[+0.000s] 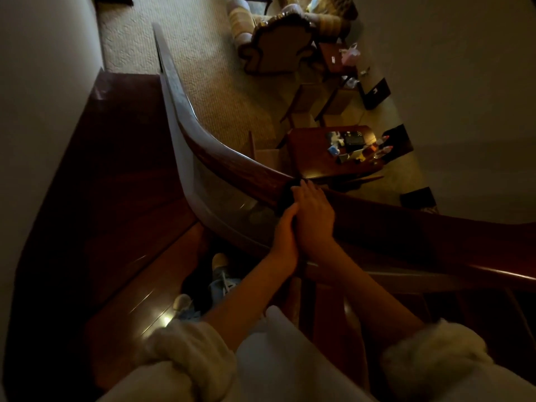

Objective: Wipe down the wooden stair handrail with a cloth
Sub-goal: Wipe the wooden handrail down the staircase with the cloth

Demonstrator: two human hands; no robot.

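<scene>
The dark wooden handrail (226, 161) curves from the upper left down to the right edge. A dark cloth (285, 195) is draped over it at the bend. My right hand (313, 216) lies on top of the rail, its fingers stretched forward and pressing on the cloth's near edge. My left hand (285, 230) sits against the rail's near side, touching the right hand. Its fingertips reach the cloth's lower end and are hidden, so its hold is unclear. Both forearms are bare, with fluffy white sleeves pushed up.
Glossy wooden stair treads (139, 288) lie below me, with my slippered feet (220, 265) on them. A white wall (43, 53) is at the left. Beyond the rail, far below, are beige carpet (208, 76), an armchair (278, 42) and a cluttered wooden table (316, 155).
</scene>
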